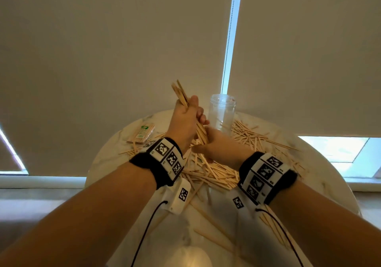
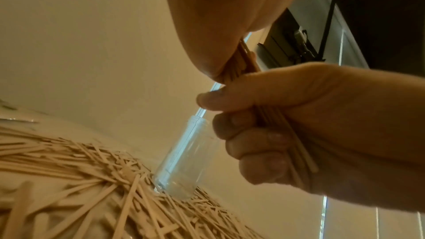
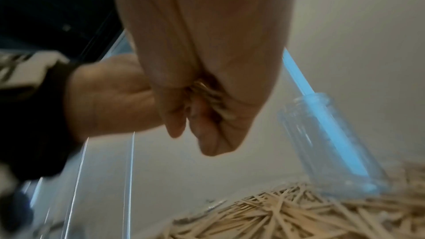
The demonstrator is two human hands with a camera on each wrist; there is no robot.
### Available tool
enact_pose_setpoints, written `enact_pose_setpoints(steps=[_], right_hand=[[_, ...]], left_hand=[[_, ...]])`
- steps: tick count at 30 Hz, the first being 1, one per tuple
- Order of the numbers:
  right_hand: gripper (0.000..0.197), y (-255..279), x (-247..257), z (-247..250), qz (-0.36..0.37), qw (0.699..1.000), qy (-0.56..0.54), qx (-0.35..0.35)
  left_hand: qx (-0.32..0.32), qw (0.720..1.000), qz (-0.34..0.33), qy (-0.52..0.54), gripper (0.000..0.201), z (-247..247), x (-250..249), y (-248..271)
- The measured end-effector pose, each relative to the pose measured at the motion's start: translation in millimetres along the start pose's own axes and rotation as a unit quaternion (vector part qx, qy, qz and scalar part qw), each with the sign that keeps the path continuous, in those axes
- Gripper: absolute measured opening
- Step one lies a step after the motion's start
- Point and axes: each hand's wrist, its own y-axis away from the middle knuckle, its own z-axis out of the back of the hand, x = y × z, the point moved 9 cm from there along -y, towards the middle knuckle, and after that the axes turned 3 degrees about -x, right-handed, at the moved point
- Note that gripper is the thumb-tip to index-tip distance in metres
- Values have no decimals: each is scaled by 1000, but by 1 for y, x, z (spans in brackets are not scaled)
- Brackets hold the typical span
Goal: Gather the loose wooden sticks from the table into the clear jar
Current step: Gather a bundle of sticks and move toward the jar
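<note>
A bundle of wooden sticks (image 1: pixel 181 95) is held up above the table, left of the clear jar (image 1: pixel 222 112). My left hand (image 1: pixel 188 117) grips the bundle's upper part and my right hand (image 1: pixel 215 142) grips its lower end. The left wrist view shows the right hand's fingers (image 2: pixel 257 144) curled round the sticks (image 2: pixel 302 154), with the jar (image 2: pixel 184 159) upright behind. Loose sticks (image 1: pixel 212 174) lie heaped around the jar's foot and across the round table (image 1: pixel 103 159). The jar looks nearly empty.
A wrapped packet of sticks (image 1: pixel 142 133) lies at the table's far left. More single sticks (image 1: pixel 214 217) are scattered near the front edge. Pale roller blinds (image 1: pixel 123 50) hang close behind the table.
</note>
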Motion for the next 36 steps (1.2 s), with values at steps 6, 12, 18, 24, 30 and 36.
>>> enact_pose_setpoints(steps=[6, 12, 18, 24, 30, 36], right_hand=[[36, -2, 13, 2, 9, 998, -55, -13], [18, 2, 34, 12, 32, 999, -14, -36], [34, -3, 31, 29, 89, 961, 231, -124], [28, -2, 4, 32, 84, 935, 329, -101], [25, -6, 1, 31, 73, 931, 345, -92], [24, -10, 6, 35, 74, 915, 380, -117]], left_hand=[[-29, 998, -26, -51, 19, 15, -2, 1], [-23, 998, -2, -53, 28, 13, 5, -1], [16, 998, 61, -23, 31, 11, 15, 3], [-74, 991, 110, 27, 39, 42, -2, -10], [-13, 984, 97, -151, 28, 24, 23, -1], [24, 968, 153, -198, 36, 17, 31, -3]])
